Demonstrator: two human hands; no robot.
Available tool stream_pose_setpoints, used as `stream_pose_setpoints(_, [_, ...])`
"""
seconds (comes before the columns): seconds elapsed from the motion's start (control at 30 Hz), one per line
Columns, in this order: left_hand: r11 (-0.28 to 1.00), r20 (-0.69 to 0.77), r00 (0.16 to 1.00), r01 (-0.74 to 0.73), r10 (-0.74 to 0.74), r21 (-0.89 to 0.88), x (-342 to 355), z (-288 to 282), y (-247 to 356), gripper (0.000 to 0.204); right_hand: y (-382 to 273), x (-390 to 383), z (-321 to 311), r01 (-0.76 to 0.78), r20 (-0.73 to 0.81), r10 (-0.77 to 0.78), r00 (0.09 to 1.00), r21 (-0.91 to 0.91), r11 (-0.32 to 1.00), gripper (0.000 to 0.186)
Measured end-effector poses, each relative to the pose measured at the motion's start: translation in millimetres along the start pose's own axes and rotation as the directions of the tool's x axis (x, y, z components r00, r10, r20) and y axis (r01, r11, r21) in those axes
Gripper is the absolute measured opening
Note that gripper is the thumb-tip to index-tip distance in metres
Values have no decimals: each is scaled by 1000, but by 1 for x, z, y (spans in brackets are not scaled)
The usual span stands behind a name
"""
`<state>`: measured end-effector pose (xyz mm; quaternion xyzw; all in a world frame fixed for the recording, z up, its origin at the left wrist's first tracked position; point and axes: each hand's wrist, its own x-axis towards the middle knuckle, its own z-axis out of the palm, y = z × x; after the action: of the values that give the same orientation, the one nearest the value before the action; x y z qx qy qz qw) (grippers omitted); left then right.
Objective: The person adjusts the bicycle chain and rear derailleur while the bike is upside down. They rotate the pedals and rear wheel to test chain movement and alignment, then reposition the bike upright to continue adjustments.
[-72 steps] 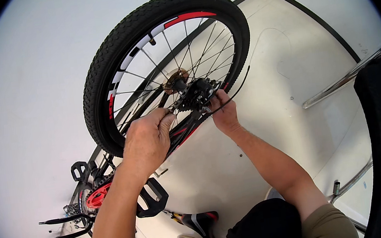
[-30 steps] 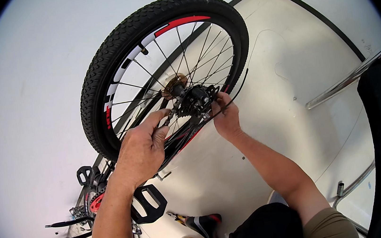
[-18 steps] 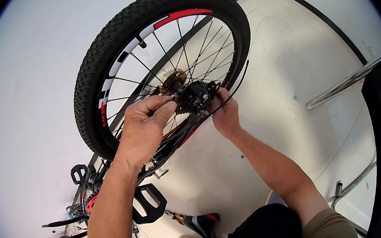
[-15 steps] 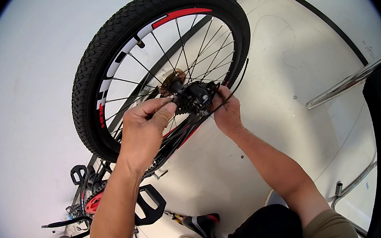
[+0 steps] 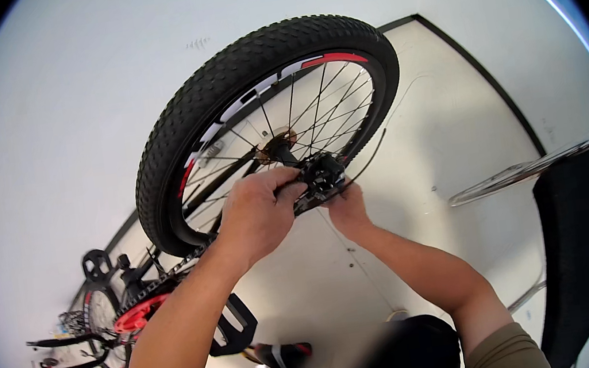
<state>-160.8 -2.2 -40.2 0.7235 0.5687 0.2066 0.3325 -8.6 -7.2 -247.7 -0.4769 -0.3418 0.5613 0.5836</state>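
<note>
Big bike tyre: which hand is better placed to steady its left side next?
Probably the left hand: it is closer to that side of the tyre, while the right hand sits right of the hub.

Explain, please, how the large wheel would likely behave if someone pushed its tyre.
The wheel would probably turn about its hub. Its knobbly tyre should feel grippy rather than slippery. Thin spokes suggest it may be fairly light for its size.

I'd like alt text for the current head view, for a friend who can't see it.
A person's left hand and right hand are at either side of black gear parts at the middle of a bicycle wheel. A red chainring shows at lower left.
</note>
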Motion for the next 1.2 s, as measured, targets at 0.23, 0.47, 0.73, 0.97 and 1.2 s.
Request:
stream_pose_setpoints(0.23, [983, 193, 981, 62, -28, -172, -8, -18, -22, 23, 2, 9, -7, 64, 79, -46, 996, -243, 968, 31])
stream_pose_setpoints(0.47, [904, 360, 926, 245, -110, -351, -8, -33, -38, 23, -18, 1, 3, -55, 43, 72, 996, -307, 950, 22])
stream_pose_setpoints(0.73, [843, 385, 920, 262, -71, -470, -6, -39, -41, 25, 3, 11, -19, 183, 109, -150, 983, -709, 682, 31])
stream_pose_setpoints(0.97, [749, 305, 951, 164, 53, -642, 3, -40, -31, 25, 4, 12, -20, 286, 160, -293, 943, -841, 459, 33])
stream_pose_setpoints(1.2, [680, 325, 946, 235, 6, -695, 11, -39, -17, 26, -14, -4, 12, 224, 4, -293, 956, -652, 724, 29])
